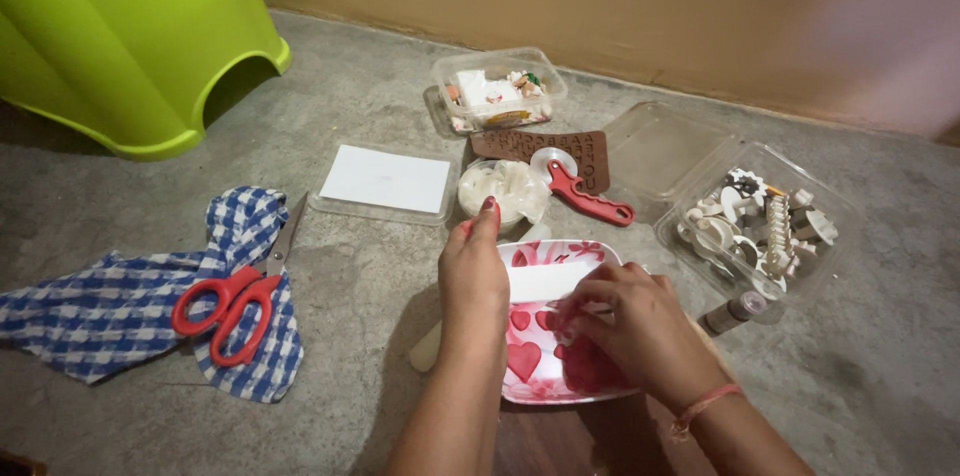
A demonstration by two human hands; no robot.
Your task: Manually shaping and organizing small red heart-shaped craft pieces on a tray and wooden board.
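I see the left hand (473,276) lying flat, fingers together, steadying the heart-patterned plate (560,256) on the floor so the right hand (630,326) can pinch red clay (585,366) on it.

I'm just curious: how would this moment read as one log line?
left hand: rests on heart-patterned tray | right hand: pinching red lump | red scissors: on checked cloth

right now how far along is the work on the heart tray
Set out: open box of cutters and red-handled roller lie on the floor by the heart-patterned tray. In hand: right hand presses red dough on the tray; left hand rests at its edge. Left: no cut shapes visible; scissors lie on the checked cloth.
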